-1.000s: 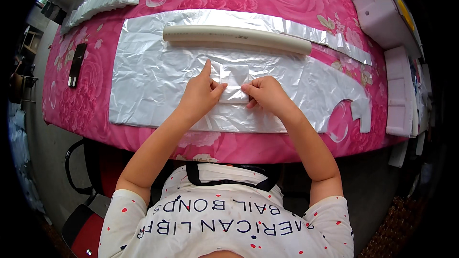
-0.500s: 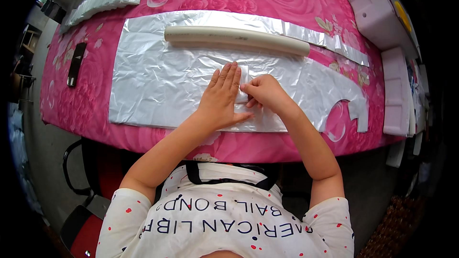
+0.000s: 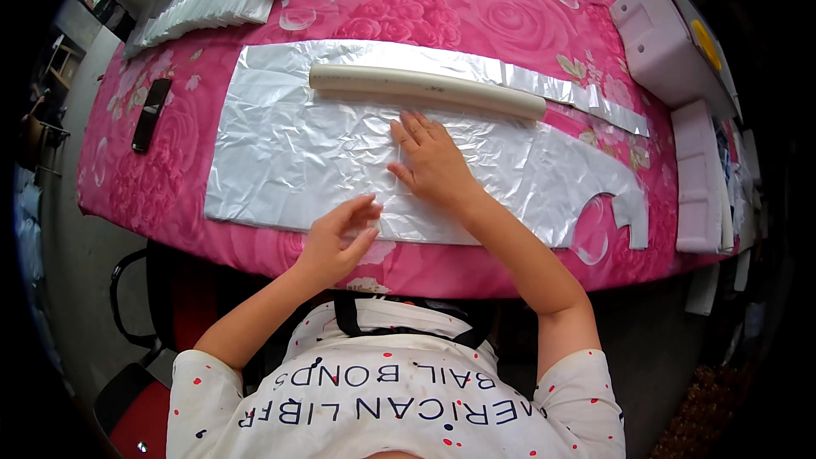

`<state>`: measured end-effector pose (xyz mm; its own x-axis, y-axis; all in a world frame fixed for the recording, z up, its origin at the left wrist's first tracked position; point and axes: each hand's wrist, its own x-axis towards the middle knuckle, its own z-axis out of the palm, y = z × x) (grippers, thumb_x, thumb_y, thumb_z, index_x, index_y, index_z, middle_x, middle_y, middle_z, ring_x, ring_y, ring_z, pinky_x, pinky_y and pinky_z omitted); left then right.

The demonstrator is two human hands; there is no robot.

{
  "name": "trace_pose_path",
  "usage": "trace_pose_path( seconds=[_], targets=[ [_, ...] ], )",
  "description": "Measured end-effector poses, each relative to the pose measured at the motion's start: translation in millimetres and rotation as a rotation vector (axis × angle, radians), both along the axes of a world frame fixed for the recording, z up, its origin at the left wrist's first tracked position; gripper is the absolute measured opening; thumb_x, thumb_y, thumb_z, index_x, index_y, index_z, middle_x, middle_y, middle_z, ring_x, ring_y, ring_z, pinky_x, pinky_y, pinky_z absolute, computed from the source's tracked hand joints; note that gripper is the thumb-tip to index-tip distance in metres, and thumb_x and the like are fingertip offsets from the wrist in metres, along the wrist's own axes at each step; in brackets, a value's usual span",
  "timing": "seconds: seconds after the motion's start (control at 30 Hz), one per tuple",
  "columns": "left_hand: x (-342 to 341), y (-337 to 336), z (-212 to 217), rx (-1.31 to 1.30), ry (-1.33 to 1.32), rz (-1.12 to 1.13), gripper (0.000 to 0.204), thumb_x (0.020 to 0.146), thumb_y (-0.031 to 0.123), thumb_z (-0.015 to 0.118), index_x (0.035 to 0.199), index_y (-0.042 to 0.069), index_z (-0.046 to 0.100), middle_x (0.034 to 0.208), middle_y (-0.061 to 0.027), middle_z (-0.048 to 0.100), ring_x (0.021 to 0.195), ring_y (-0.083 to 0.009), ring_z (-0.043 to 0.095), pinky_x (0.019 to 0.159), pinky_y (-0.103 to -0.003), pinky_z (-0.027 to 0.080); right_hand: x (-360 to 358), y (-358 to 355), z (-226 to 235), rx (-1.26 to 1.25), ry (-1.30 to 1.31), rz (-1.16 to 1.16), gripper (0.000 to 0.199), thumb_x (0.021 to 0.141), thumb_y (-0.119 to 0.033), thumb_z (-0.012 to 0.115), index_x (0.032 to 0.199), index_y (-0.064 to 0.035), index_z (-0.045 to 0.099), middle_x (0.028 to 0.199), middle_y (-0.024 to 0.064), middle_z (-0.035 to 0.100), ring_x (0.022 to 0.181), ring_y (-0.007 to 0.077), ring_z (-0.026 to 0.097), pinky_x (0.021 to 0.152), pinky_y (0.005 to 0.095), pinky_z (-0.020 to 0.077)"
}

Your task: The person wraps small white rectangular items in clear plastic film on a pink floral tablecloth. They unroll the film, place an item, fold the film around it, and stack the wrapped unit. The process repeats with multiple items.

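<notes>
A flat white plastic vest bag (image 3: 280,144), possibly a stack of them, lies crinkled across the table, its cut-out handles to the right. My right hand (image 3: 432,160) rests on the middle of it, palm down with fingers stretched out. At the bag's near edge, my left hand (image 3: 338,236) hovers with fingers slightly bent and thumb apart, holding nothing I can see. A long pale plastic tube (image 3: 425,89) lies across the bag's far part, just beyond my right fingertips. Whatever is under my right palm is hidden.
Stacks of folded white plastic (image 3: 212,4) stand at the far left. A black, narrow object (image 3: 151,116) lies on the pink flowered tablecloth (image 3: 161,178) at left. White foam boxes (image 3: 659,38) line the right edge. A red and black chair (image 3: 140,412) is at lower left.
My left hand has drawn back toward me from the bag's middle. My right hand has gone from a pinch to lying flat, further left. The small folded white piece between them no longer shows.
</notes>
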<state>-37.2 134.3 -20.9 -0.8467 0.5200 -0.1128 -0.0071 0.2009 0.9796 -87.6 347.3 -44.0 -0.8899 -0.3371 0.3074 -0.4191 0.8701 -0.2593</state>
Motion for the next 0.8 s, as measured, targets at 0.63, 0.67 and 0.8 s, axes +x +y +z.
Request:
trace_pose_path(
  seconds=[0.63, 0.67, 0.8],
  targets=[
    [63.3, -79.8, 25.6, -0.545, -0.128, 0.110, 0.008, 0.076, 0.006, 0.065, 0.079, -0.001, 0.065, 0.062, -0.0111, 0.063, 0.051, -0.0107, 0.059, 0.051, -0.023, 0.045, 63.2, -107.1, 27.6, -0.010, -0.171, 0.628, 0.016, 0.073, -0.020, 0.062, 0.083, -0.0068, 0.060, 0.140, 0.0193, 0.033, 0.137, 0.0347, 0.013, 0.109, 0.0554, 0.0091],
    [57.1, -73.9, 34.3, -0.544, -0.083, 0.097, 0.009, 0.075, 0.006, 0.066, 0.081, -0.001, 0.066, 0.064, -0.0125, 0.063, 0.053, -0.0132, 0.060, 0.053, -0.024, 0.046, 55.1, -98.0, 32.5, 0.015, -0.153, 0.681, 0.014, 0.072, -0.019, 0.062, 0.079, -0.0071, 0.059, 0.138, 0.0189, 0.036, 0.137, 0.0349, 0.014, 0.109, 0.0557, 0.0100],
    [37.2, -70.4, 36.3, -0.362, 0.217, 0.235, 0.020, 0.073, 0.003, 0.066, 0.093, 0.000, 0.065, 0.082, -0.0130, 0.066, 0.071, -0.0197, 0.064, 0.065, -0.027, 0.049, 2.0, -53.5, 55.4, -0.269, -0.346, 0.548, 0.010, 0.075, -0.015, 0.066, 0.077, -0.0086, 0.058, 0.125, 0.0125, 0.051, 0.131, 0.0332, 0.030, 0.106, 0.0562, 0.0169]
  ],
)
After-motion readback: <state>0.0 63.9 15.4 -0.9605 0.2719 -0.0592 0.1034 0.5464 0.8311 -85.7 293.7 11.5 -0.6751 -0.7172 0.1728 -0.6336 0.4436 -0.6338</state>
